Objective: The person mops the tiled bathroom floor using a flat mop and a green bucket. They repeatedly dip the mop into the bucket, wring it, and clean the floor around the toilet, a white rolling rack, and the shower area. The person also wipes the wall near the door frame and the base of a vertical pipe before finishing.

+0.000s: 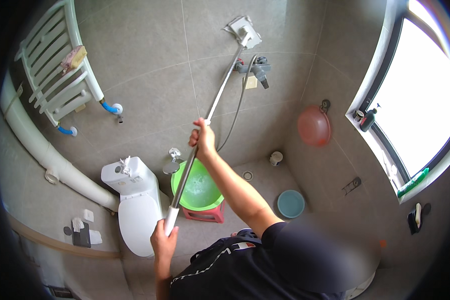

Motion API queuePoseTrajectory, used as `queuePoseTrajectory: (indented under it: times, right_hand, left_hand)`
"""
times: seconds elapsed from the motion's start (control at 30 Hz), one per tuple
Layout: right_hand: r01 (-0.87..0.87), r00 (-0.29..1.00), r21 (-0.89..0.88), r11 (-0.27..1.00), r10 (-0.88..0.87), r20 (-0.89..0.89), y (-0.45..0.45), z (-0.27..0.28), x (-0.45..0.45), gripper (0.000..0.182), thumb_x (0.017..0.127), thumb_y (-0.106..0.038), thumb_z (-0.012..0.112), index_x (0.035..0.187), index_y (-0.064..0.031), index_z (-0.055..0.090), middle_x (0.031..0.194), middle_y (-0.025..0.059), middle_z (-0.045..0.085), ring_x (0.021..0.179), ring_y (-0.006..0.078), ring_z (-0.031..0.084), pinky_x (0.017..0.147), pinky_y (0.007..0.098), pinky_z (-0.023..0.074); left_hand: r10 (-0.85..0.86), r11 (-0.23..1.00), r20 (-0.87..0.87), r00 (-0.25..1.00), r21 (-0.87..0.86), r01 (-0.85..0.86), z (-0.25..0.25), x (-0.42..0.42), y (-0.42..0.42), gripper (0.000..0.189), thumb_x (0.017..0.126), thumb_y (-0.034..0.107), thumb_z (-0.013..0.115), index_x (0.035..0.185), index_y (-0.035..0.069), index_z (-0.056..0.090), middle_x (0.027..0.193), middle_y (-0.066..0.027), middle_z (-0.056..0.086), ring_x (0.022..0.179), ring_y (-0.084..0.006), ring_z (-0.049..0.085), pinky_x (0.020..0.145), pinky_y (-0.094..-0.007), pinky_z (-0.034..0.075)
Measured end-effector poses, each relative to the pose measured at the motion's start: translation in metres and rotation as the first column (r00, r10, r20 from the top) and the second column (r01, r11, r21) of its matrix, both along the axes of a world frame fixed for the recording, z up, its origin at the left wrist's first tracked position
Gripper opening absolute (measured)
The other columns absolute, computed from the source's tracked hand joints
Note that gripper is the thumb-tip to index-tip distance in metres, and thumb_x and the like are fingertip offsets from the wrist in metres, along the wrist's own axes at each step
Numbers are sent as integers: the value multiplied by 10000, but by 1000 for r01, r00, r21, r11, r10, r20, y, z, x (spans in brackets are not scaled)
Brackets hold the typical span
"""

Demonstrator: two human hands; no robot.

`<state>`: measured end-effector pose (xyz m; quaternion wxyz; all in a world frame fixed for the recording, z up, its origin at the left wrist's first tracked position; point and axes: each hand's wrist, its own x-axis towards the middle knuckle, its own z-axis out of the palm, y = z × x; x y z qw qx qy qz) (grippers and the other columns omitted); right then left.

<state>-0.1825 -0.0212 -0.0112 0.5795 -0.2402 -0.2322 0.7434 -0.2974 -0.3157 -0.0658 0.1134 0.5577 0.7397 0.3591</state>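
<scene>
A flat mop with a long metal pole (222,90) slants across the view, its head (244,32) against the grey tiled wall above the shower mixer tap. A pale pad edge shows around the mop head. My right hand (204,139) is closed around the middle of the pole, just below a white collar. Lower down, my left hand (164,240) grips the white end handle (171,219). Beneath the pole, a green basin (200,191) holds sudsy water on a red plastic stool (210,215).
A white toilet (139,221) stands left of the basin. The mixer tap (257,68) and its hose (237,120) project from the wall. A towel-warmer radiator (56,63) hangs upper left. A blue basin (290,203) sits on the floor; a pink basin (314,125) hangs near the window.
</scene>
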Motion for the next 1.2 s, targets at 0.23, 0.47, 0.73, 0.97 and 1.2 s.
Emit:
queuePoseTrajectory:
  times: [0.23,0.47,0.73,0.97,1.2]
  right_hand:
    - [-43,996,52,998,47,-80,21,15,27,351,891,-448,486,987,-112,451,528,-46,254,430,73,257,422,235,242]
    - [-209,977,62,976,205,59,-12,-12,-27,287,891,-351,504,970,-77,470,547,12,434,434,134,460,395,275,397]
    - [-31,946,211,977,-39,322,14,27,-16,250,894,-299,509,891,-58,442,531,29,444,386,140,448,359,289,388]
    - [173,939,323,930,-255,232,55,81,1,255,865,-275,527,944,-32,526,505,19,420,358,119,379,347,257,327]
    - [-18,890,258,966,-102,445,0,-5,-28,247,887,-299,523,908,-62,457,531,21,443,406,122,443,376,278,388]
  left_hand:
    - [-164,973,346,924,-99,210,31,-12,17,379,769,63,638,1110,3,485,849,-143,607,763,-256,602,683,-339,467]
    - [15,1000,204,979,6,-17,29,-41,-37,360,723,25,655,1061,-11,538,831,-121,616,755,-189,598,701,-304,474]
    - [-18,999,468,884,54,-8,-27,-29,18,362,740,107,678,1051,-25,548,820,-83,610,733,-134,563,666,-273,455]
    - [-167,979,497,852,188,82,19,-11,67,349,773,103,659,1074,-19,530,787,-4,537,654,-62,465,569,-214,394]
    - [16,999,482,876,-44,6,-89,-17,-1,306,773,177,670,978,-15,548,776,-83,601,699,-139,542,653,-298,452]
